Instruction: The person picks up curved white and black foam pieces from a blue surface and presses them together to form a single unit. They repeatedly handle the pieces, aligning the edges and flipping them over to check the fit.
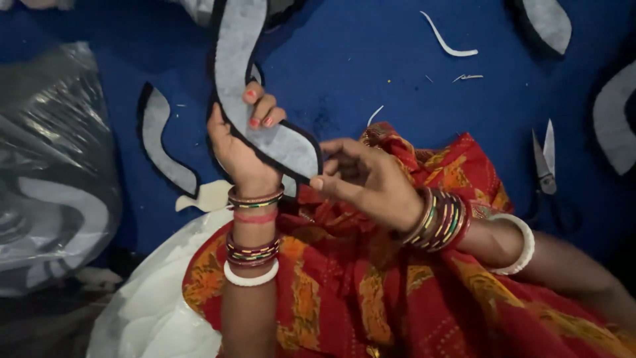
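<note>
My left hand [240,136] grips a curved grey felt strip with a black edge [240,59], holding it upright over a blue cloth surface. The strip's lower end bends right, where my right hand [361,176] pinches it between thumb and fingers. Both wrists carry several coloured bangles. Red and orange patterned fabric [397,278] covers my lap below the hands.
More grey felt strips lie on the blue cloth: one at the left [159,142], one top right [550,23], one at the right edge [613,119]. Open scissors [545,162] rest at the right. A clear plastic bag [53,166] sits left; white material [152,305] lies bottom left.
</note>
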